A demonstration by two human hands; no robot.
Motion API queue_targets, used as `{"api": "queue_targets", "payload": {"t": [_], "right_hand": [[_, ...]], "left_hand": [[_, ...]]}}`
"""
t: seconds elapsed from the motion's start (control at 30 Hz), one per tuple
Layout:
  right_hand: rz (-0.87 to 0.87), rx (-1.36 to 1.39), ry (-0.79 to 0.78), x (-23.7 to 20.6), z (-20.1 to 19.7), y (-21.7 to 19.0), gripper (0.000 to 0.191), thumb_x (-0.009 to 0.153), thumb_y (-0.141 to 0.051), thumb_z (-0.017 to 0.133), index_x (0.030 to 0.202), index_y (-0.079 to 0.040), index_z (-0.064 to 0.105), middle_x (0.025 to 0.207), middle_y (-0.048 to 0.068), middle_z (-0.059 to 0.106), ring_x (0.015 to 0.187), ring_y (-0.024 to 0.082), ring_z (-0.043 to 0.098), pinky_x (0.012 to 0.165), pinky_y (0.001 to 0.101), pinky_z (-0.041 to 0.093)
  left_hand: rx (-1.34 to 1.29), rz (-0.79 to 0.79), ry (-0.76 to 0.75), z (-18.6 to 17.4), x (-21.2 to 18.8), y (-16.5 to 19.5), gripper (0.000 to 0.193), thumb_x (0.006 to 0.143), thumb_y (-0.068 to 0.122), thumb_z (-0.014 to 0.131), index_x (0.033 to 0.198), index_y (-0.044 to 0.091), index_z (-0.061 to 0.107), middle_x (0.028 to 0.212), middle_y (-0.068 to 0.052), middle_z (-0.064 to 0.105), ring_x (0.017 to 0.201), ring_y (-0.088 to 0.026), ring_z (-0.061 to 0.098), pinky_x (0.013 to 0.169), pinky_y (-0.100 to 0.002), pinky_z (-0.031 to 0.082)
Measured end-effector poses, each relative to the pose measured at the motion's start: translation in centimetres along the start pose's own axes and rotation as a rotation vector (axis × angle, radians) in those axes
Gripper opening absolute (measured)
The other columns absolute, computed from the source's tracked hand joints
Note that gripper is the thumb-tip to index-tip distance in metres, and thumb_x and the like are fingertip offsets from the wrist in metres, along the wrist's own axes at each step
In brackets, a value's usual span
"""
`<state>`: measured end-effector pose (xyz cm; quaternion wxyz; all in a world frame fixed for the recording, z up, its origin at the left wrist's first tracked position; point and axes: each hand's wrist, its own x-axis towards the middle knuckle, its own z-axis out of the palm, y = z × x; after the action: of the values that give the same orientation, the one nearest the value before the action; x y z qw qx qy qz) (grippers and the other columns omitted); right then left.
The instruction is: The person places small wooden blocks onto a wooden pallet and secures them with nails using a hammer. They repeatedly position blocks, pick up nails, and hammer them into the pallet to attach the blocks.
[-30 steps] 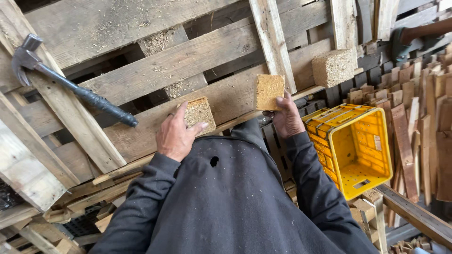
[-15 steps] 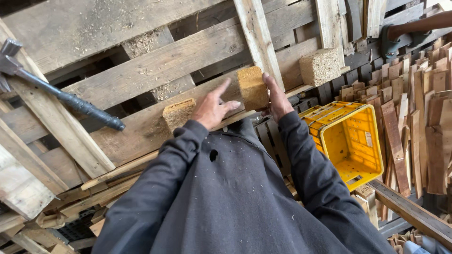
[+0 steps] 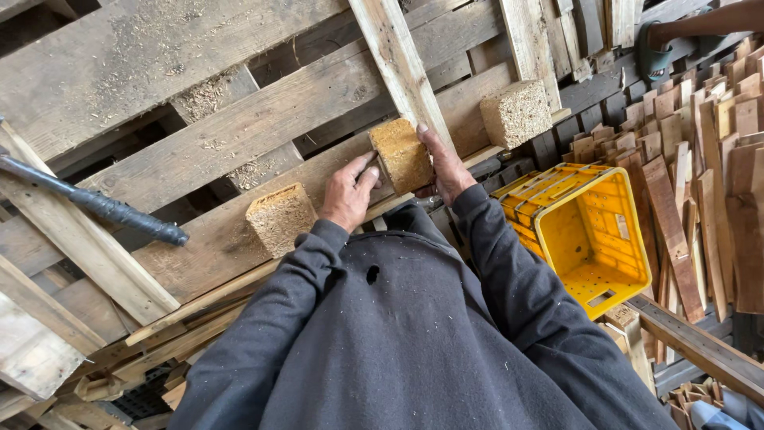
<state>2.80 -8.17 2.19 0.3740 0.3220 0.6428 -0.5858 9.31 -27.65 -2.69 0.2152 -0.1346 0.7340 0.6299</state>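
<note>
Both hands close on one pressed-sawdust block [image 3: 401, 156]: the left hand [image 3: 348, 193] presses curled fingers against its left face, the right hand [image 3: 443, 166] wraps its right side, thumb raised along the edge. The block sits mid-pallet [image 3: 239, 135] on a long board. Another block [image 3: 279, 217] stands to the left, a third [image 3: 517, 112] to the right. A yellow crate [image 3: 585, 231] lies beyond the pallet's right edge; a hammer handle [image 3: 95, 203] rests at the left.

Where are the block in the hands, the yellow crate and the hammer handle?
block [image 3: 402, 155], head view, its front face between the hands
yellow crate [image 3: 585, 239], head view, its inner side wall
hammer handle [image 3: 103, 205], head view, the dark grip
</note>
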Motion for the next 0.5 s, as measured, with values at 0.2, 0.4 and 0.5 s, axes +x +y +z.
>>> {"api": "queue_targets", "payload": {"t": [0.2,0.4,0.5], "right_hand": [[-0.125,0.014,-0.037,-0.4,-1.1,2.3,0.095,0.086,-0.07,0.063,0.151,-0.003,0.046,0.141,0.021,0.059,0.125,0.035,0.062,0.096,0.0493,0.052],[-0.826,-0.82,0.239,-3.1,0.5,5.9,0.09,0.078,-0.045,0.086,0.151,-0.01,0.048,0.146,0.027,0.048,0.132,0.04,0.052,0.108,0.0505,0.046],[-0.899,-1.036,0.35,-3.0,1.7,6.3,0.091,0.073,-0.035,0.09,0.151,-0.015,0.048,0.145,0.028,0.044,0.132,0.043,0.048,0.109,0.0528,0.045]], "left_hand": [[-0.096,0.036,0.028,-0.1,-1.1,-0.3,0.039,0.103,0.035,0.062,0.127,0.006,0.073,0.083,-0.006,0.078,0.082,-0.014,0.07,0.078,-0.031,0.056],[0.211,0.151,0.259,-0.7,-1.9,0.1,0.064,0.1,0.043,0.068,0.147,0.001,0.056,0.128,-0.025,0.065,0.104,-0.031,0.065,0.081,-0.037,0.055],[0.255,-0.453,-0.104,-0.5,-1.2,0.1,0.07,0.1,0.05,0.061,0.163,0.028,0.041,0.121,-0.023,0.074,0.104,-0.038,0.072,0.087,-0.044,0.06]]}}
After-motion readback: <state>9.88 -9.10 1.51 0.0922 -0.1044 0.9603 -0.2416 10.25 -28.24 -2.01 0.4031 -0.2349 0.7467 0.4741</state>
